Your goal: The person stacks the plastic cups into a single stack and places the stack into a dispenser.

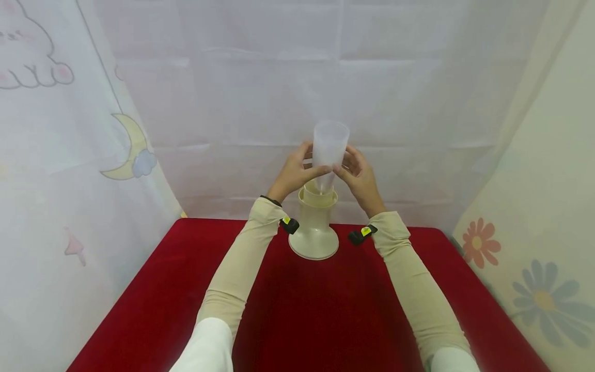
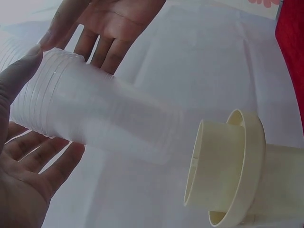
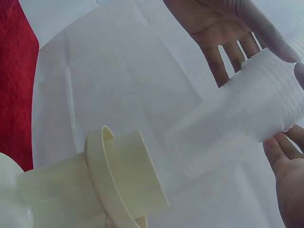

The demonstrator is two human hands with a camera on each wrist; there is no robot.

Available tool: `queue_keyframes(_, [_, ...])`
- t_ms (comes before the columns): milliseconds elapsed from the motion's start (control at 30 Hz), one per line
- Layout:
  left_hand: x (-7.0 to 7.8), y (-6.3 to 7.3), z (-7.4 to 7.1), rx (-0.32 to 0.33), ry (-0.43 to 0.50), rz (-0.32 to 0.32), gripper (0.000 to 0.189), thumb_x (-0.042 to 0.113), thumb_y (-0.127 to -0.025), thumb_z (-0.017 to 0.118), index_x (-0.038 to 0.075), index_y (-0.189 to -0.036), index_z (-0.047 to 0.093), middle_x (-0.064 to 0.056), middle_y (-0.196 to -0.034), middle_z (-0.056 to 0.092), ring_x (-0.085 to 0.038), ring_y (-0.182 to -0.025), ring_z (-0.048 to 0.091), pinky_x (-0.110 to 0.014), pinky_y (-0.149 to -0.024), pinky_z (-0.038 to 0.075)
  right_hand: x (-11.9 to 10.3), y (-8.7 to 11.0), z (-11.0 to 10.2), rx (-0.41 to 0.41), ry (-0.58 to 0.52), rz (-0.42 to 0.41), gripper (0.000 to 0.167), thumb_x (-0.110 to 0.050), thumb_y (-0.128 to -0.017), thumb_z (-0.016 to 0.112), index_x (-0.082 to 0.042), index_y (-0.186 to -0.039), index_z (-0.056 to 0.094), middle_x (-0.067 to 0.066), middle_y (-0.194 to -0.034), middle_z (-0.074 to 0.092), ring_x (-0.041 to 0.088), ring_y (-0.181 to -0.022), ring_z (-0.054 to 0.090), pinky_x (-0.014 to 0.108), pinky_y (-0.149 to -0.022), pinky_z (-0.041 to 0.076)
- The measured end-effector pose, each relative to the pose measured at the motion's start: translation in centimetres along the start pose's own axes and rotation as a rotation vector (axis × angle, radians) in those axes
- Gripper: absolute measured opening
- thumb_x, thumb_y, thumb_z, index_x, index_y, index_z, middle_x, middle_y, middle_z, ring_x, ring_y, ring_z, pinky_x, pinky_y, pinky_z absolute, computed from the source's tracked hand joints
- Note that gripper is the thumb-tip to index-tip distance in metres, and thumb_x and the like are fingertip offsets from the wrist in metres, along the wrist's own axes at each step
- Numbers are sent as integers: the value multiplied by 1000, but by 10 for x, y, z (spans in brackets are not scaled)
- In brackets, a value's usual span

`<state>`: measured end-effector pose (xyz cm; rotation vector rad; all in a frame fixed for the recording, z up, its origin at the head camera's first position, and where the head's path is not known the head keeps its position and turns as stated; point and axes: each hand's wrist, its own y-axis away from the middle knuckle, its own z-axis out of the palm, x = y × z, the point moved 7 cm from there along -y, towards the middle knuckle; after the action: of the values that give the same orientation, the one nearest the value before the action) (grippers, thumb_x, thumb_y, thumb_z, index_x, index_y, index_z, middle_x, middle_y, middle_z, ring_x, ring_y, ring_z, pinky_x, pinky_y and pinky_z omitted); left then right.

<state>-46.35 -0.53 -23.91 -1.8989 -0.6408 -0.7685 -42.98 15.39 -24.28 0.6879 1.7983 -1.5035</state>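
Observation:
Both hands hold a stack of clear plastic cups (image 1: 331, 142) between them, above a cream cup dispenser (image 1: 315, 222) that stands on its round base. The left hand (image 1: 297, 169) curls round the stack's left side, the right hand (image 1: 359, 173) round its right side, and the thumbs meet at the front. In the left wrist view the ribbed rims of the stacked cups (image 2: 90, 99) lie between the fingers. The lower end of the stack is apart from the dispenser's open top (image 2: 213, 164) there. From the right wrist, the cups (image 3: 228, 114) likewise point down toward the cream tube (image 3: 135, 173).
A red cloth covers the table (image 1: 316, 315), and the dispenser stands near its far edge. A white cloth backdrop (image 1: 241, 103) hangs behind. Printed curtains with a moon (image 1: 132, 150) and flowers (image 1: 543, 299) flank the table.

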Motion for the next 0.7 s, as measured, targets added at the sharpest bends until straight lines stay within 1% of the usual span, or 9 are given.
queue_keyframes(100, [-5,1,0,6,2,-12,70,19,-88,78,6,-145,41,-16,-141,53,-27,-129,53,-42,-103,47,5,0,1,-9,-11,-5,58,8,-93,61,-3,-147,43,22,-143,51,26,-129,52,38,-109,41])
queue_keyframes(267, [-15,1,1,12,-8,-26,71,19,-88,79,6,-146,40,-16,-142,52,-27,-129,53,-38,-102,48,32,-5,-4,-5,-2,5,59,8,-93,62,-4,-148,43,21,-142,52,29,-130,51,39,-109,41])
queue_keyframes(367, [-23,1,1,12,-11,-40,72,20,-88,78,7,-147,39,-16,-144,51,-27,-130,52,-38,-102,48,41,-6,-4,-3,10,15,58,4,-94,64,-6,-148,44,19,-142,53,29,-131,51,40,-110,40])
queue_keyframes(467, [-30,1,1,10,-12,-56,73,20,-88,78,7,-148,39,-16,-144,50,-30,-131,50,-40,-103,47,47,-6,-3,-13,25,19,58,2,-95,64,-7,-148,43,19,-144,51,31,-133,49,43,-111,38])
queue_keyframes(567, [-36,1,2,1,-14,-56,74,20,-89,78,8,-149,37,-17,-145,50,-34,-131,51,-44,-103,47,52,-6,-3,-19,28,19,60,2,-95,63,-9,-150,41,18,-146,50,32,-134,47,46,-112,37])
queue_keyframes(700, [-45,-1,2,-5,-21,-61,75,21,-89,77,11,-151,36,-16,-145,49,-36,-129,52,-48,-102,47,60,-8,-4,-24,30,25,60,-1,-96,64,-10,-151,41,18,-147,49,32,-135,47,47,-112,36])
